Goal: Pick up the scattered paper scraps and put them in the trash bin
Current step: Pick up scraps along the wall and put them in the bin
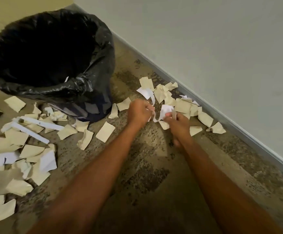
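Both grips are low over the floor (145, 166), near each other. My left grip (138, 114) is curled round white scraps (165, 111). My right grip (177, 123) pinches the other end of the same crumpled strip, maybe with a tan piece too; I can't tell for sure. The strip loops between them, so the load runs left-right across both grips.

The bin (61, 88) sits up and left of the grips, mouth open, black liner over the rim. The left grip is nearer to it and the right is on the wall (204, 39) side. My call is that the next move is a lift and swing up-left over the rim.

Tan scraps (184, 105) lie just beyond the grips along the foot of the wall, overlapping. A bigger pile (19, 149) lies well to the left, by the bin's base. Most of the job looks undone. The loose loop could drop short of the rim.
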Action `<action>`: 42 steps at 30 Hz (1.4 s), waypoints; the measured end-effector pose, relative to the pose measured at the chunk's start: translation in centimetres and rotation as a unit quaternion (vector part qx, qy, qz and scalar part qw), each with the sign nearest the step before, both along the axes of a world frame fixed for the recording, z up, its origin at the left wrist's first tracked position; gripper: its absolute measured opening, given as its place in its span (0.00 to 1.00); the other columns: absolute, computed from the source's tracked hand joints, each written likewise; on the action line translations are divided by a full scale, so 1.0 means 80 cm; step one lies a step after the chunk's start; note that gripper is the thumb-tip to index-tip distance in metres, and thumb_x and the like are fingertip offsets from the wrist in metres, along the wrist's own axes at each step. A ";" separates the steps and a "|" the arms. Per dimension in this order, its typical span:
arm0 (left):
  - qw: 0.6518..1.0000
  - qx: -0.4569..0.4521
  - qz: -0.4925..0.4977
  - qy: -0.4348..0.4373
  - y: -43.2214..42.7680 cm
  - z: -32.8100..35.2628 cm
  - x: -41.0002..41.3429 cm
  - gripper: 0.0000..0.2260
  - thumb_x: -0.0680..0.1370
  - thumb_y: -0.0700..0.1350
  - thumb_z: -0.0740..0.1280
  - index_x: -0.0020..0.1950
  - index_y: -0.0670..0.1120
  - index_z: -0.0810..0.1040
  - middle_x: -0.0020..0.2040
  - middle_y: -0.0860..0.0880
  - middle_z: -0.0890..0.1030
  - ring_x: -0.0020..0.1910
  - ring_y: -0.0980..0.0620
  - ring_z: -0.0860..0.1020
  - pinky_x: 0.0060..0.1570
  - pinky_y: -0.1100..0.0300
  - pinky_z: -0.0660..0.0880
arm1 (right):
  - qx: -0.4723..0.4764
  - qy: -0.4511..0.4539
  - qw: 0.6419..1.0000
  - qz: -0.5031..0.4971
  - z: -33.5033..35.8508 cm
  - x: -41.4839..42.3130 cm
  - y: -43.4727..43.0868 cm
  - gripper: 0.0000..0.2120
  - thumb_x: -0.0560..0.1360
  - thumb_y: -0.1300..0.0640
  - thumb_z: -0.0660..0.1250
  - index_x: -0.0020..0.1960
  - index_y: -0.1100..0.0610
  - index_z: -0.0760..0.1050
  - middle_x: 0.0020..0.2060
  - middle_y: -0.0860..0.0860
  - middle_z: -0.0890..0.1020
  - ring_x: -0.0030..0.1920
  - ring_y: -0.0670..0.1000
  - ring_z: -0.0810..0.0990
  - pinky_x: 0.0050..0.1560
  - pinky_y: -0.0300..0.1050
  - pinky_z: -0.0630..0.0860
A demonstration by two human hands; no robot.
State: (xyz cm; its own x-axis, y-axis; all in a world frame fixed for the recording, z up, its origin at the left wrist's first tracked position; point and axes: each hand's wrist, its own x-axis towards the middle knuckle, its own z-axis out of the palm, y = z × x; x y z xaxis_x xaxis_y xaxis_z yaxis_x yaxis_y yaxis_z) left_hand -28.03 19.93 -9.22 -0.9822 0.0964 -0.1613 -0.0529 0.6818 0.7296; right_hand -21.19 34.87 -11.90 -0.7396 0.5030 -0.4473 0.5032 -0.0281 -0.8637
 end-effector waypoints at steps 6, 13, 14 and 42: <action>0.990 0.109 0.061 -0.066 0.017 0.028 0.053 0.07 0.73 0.36 0.75 0.46 0.45 0.91 0.35 0.52 0.85 0.33 0.56 0.81 0.37 0.60 0.81 | -0.169 0.028 0.985 -0.004 0.048 0.004 -0.007 0.12 0.75 0.61 0.75 0.58 0.61 0.82 0.52 0.61 0.87 0.45 0.55 0.87 0.45 0.50 0.85; 0.979 0.173 0.107 -0.029 0.011 0.109 0.062 0.08 0.72 0.36 0.73 0.44 0.47 0.90 0.41 0.51 0.88 0.42 0.50 0.86 0.45 0.55 0.83 | -0.175 0.089 0.980 -0.022 0.141 0.010 -0.026 0.08 0.79 0.65 0.74 0.58 0.62 0.83 0.48 0.62 0.87 0.39 0.54 0.88 0.38 0.47 0.86; 0.976 0.187 0.113 -0.026 0.009 0.119 0.062 0.08 0.71 0.37 0.73 0.42 0.48 0.89 0.40 0.51 0.88 0.42 0.48 0.86 0.46 0.52 0.84 | -0.169 0.098 0.981 -0.023 0.152 0.009 -0.032 0.08 0.78 0.64 0.75 0.57 0.61 0.83 0.49 0.62 0.88 0.41 0.56 0.88 0.41 0.50 0.86; 0.813 0.513 0.275 0.014 -0.228 0.347 -0.022 0.14 0.78 0.39 0.62 0.57 0.38 0.84 0.43 0.43 0.84 0.36 0.46 0.82 0.31 0.60 0.76 | -0.157 0.178 0.957 0.167 0.392 -0.129 -0.300 0.05 0.76 0.70 0.70 0.51 0.64 0.83 0.35 0.58 0.85 0.35 0.57 0.86 0.39 0.54 0.86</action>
State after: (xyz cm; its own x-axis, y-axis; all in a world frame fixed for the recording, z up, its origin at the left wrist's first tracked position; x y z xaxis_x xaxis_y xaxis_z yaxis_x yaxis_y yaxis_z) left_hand -29.83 1.67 18.55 -0.9239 -0.2892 -0.2504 -0.1179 -0.4074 0.9056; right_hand -31.54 10.84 19.45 -0.9694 0.0939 -0.2268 0.2044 -0.2029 -0.9576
